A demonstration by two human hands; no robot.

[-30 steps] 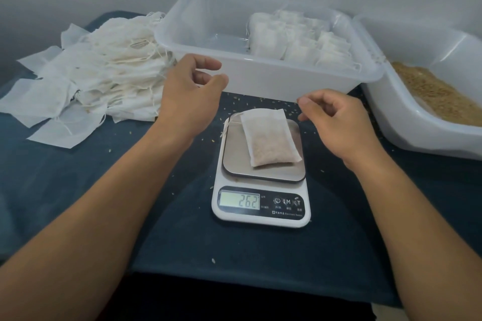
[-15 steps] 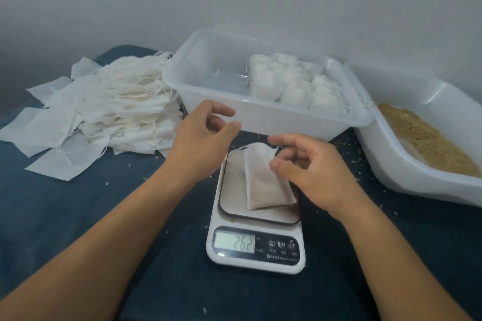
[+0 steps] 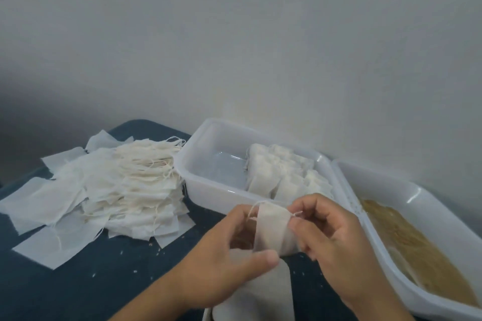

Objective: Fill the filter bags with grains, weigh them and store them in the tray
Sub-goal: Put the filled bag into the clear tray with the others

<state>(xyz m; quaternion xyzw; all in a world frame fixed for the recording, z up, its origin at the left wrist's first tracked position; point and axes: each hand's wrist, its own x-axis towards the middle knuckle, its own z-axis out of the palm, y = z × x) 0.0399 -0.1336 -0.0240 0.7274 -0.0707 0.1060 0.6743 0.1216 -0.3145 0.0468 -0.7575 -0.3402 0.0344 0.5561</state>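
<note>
Plain grey wall fills the upper half of the frame, and below it my dark blue counter carries everything I need. A second ago the filled filter bag lay flat on the scale, which read 262, with both my hands hovering beside it; now I have lifted it off, and it hangs upright between my hands in the lower middle of the frame. My left hand is curled round the bag's left edge, thumb pressed across its lower front, while my right hand pinches the upper right corner, where a bit of drawstring sticks out. The scale's steel plate shows only partly at the bottom edge, under my left wrist, and its display is out of view. Since the weight has been read, I judge the weighing of this bag done; what remains is to draw the string shut and set the bag in the clear tray just behind my hands, beside the row of filled bags already standing in its right half. Left of the tray lies the heap of empty bags, and at the right edge sits the tub of grains, so more rounds are left.
</note>
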